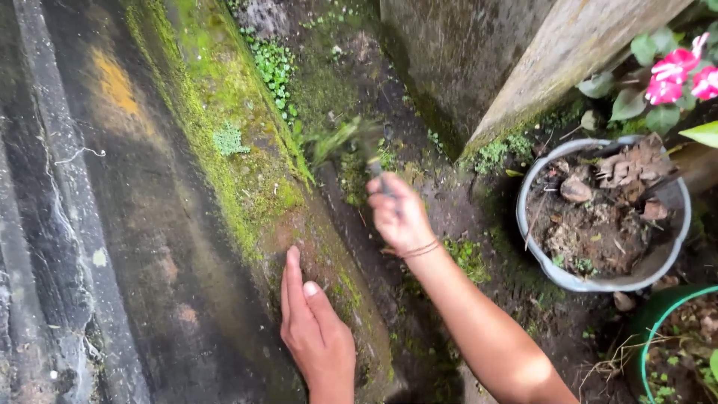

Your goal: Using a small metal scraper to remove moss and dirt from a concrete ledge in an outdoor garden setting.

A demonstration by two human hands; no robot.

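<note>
My left hand (pixel 314 325) lies flat, fingers together, on a mossy concrete ledge (pixel 247 187). My right hand (pixel 398 215) is raised over the dirt strip beside the ledge, closed around the handle of a small tool (pixel 378 176). The tool's end is blurred, with a green weed tuft (pixel 336 142) at its tip. A thin band circles my right wrist.
A grey pot (pixel 527 247) of soil and dry leaves stands at right, with a green-rimmed pot (pixel 651 329) below it. A pink-flowered plant (pixel 677 75) sits at upper right. A concrete wall corner (pixel 479 67) rises behind. Small weeds (pixel 273 63) dot the damp soil.
</note>
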